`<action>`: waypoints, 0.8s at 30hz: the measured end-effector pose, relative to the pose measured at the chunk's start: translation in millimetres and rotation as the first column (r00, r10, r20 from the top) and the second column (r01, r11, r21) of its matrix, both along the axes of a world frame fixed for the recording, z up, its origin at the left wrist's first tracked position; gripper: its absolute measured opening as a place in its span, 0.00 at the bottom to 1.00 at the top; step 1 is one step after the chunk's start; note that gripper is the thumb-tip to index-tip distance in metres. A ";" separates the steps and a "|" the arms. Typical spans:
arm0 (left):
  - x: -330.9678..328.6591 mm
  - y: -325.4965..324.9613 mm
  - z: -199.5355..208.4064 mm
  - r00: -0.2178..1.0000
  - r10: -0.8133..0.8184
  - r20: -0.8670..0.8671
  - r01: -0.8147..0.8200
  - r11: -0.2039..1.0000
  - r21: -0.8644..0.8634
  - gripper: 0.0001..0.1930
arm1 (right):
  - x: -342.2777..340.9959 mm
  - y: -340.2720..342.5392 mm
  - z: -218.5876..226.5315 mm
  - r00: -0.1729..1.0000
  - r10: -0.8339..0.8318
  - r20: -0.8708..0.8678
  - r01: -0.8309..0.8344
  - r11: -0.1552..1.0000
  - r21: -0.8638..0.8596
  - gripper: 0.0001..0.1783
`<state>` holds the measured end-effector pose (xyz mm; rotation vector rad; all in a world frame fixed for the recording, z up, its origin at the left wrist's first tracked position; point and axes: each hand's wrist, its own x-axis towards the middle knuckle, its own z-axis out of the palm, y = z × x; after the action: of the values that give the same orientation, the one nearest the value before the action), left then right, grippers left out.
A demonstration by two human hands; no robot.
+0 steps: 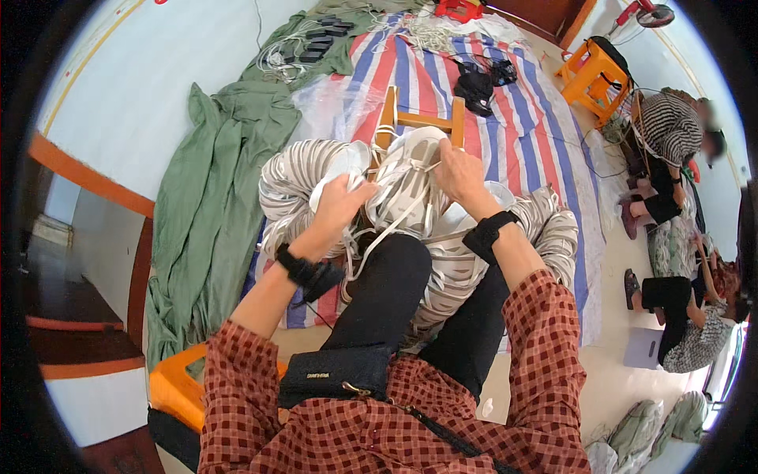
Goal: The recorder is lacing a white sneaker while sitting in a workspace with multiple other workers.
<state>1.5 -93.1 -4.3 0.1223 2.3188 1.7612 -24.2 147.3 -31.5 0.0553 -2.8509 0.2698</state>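
A beige-and-white lace-up shoe upper (404,186) rests above my knees, against a small wooden stand (426,120). My right hand (462,175) is closed on its right side, near the top. Loose white laces (395,229) hang down its front. Just left of the upper, my left hand (343,204) is closed by a rounded white piece (347,164) at the end of a bundle of nested uppers (296,186). What its fingers hold is hidden. Another long nested bundle (454,276) curves across my lap to the right (549,229).
Under the stand lies a red, white and blue striped sheet (521,118). Green cloth (221,205) is heaped at left. Farther off are white cords (430,35), black items (475,85) and an orange stool (594,79). Two people (671,126) sit along the right.
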 end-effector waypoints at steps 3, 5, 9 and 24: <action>-37.7 20.0 -25.5 0.997 0.007 -0.081 -0.022 0.984 -0.174 0.14 | 3.2 -7.9 4.5 0.993 0.045 0.112 -0.032 0.993 -0.115 0.08; -51.3 40.6 -30.1 0.958 -0.019 -0.288 -0.099 0.915 -0.390 0.14 | 3.9 2.5 0.9 0.977 0.108 0.183 -0.042 0.943 -0.331 0.08; -61.9 69.6 -34.0 0.961 -0.033 -0.275 -0.102 0.881 -0.462 0.12 | 2.9 20.8 -9.1 0.863 0.339 0.375 0.108 0.601 -0.792 0.08; -103.9 49.5 -28.1 0.885 -0.384 0.262 0.348 0.921 0.175 0.05 | 1.1 22.9 -5.3 0.777 0.489 0.397 0.199 0.407 -0.891 0.12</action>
<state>-102.3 -43.6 -32.4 0.2825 1.8362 1.6033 -23.0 170.1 -36.8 0.0107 -2.7529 2.2569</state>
